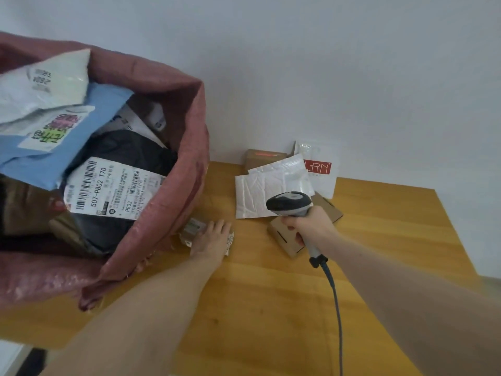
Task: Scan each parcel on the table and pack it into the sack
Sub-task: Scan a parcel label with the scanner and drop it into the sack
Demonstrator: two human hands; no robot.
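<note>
A pink woven sack [187, 147] stands open at the left of the wooden table [271, 294], filled with several parcels; a black one with a white label [108, 191] lies on top. My left hand [212, 238] rests flat on a small labelled cardboard parcel [193, 227] beside the sack's base. My right hand [311, 226] grips a grey and black barcode scanner [290, 203], its head pointing left above the table. Under that hand sits a small brown box [283, 236].
Behind the scanner lie white bubble mailers [263, 191], a white bag with a red logo [320, 166] and a brown box [264, 156] against the wall. The scanner's cable [336, 302] trails toward me. The table's right edge is near.
</note>
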